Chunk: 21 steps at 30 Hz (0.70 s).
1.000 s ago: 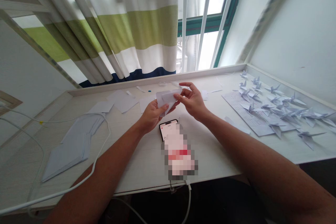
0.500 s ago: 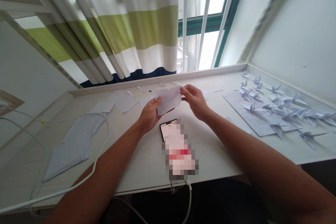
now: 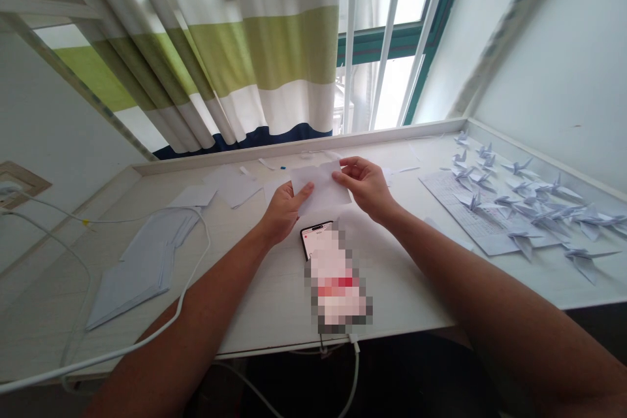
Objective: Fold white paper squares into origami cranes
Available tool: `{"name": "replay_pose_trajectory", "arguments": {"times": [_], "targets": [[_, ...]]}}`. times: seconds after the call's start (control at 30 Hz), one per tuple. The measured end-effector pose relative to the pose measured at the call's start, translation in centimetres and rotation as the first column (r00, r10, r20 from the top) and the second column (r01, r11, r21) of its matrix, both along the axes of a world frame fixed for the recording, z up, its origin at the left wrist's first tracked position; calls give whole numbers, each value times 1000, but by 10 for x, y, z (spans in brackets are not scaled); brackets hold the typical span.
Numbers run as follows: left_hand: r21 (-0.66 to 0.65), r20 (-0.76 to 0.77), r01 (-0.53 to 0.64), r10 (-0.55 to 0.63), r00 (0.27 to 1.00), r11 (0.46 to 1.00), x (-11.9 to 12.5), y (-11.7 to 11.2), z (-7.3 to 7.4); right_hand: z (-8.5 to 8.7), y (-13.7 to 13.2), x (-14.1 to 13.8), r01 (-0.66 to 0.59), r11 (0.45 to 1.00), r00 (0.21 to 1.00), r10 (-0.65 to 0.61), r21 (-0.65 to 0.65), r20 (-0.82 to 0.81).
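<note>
Left hand (image 3: 284, 214) and right hand (image 3: 366, 188) pinch a white rectangular paper sheet (image 3: 321, 194) between them; probably super light, creases easily, edges grip best.

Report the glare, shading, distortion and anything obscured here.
Head view: the window burns out to white; head view: the desk splays toward the sides, as through a wide lens; head view: the held paper shows only faint shading; head view: pixel blocks mask most of the phone.
</note>
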<state>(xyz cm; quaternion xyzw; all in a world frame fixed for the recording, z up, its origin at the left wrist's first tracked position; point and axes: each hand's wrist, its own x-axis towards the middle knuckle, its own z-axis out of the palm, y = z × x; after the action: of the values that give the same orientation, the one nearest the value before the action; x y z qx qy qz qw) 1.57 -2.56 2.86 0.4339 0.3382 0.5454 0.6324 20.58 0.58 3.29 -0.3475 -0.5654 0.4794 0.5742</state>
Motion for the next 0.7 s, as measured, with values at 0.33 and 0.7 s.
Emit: {"name": "replay_pose_trajectory", "arguments": {"times": [0.33, 0.7], "targets": [[-50, -129, -75, 68, 989, 996, -4, 8, -12, 6, -12, -6, -17, 962, 964, -56, 271, 260], [-102, -101, 20, -30, 994, 995, -11, 5, 2, 14, -28, -7, -2, 903, 952, -130, 430, 276]]}}
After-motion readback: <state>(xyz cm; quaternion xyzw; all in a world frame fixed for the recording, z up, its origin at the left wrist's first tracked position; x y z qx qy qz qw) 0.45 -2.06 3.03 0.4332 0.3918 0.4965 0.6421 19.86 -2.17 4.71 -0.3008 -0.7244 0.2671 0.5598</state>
